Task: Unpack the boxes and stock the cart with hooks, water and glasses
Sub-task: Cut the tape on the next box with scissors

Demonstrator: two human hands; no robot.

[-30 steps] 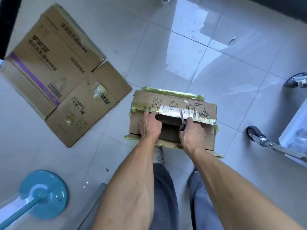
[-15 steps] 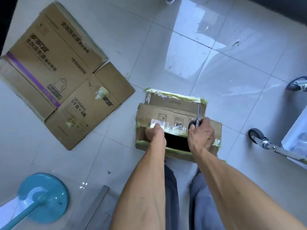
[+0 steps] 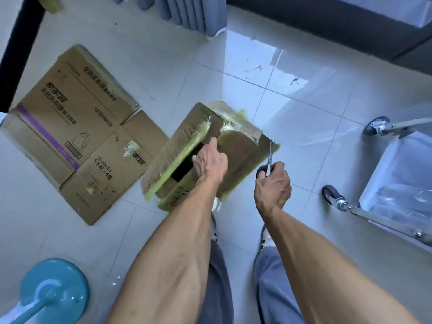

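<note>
A small cardboard box [image 3: 187,146] wrapped in yellow-green tape lies tilted on the tiled floor in front of my feet. One flap stands partly lifted over a dark gap. My left hand [image 3: 210,161] grips the edge of the box at that gap, fingers curled into the opening. My right hand [image 3: 272,185] holds black-handled scissors [image 3: 269,160] just off the box's right corner, blades pointing up and away. The cart [image 3: 395,169] stands at the right, and clear glassware shows on its low shelf.
A flattened large cardboard box [image 3: 72,127] lies on the floor at the left. A round blue base with a pole [image 3: 53,292] sits at the bottom left. Cart wheels [image 3: 330,194] stand near my right side. Grey curtain folds [image 3: 184,12] hang at the top.
The box has turned and tipped to the left, its taped flap now lifted. My right hand with the scissors has come off the box and moved to the right of it.
</note>
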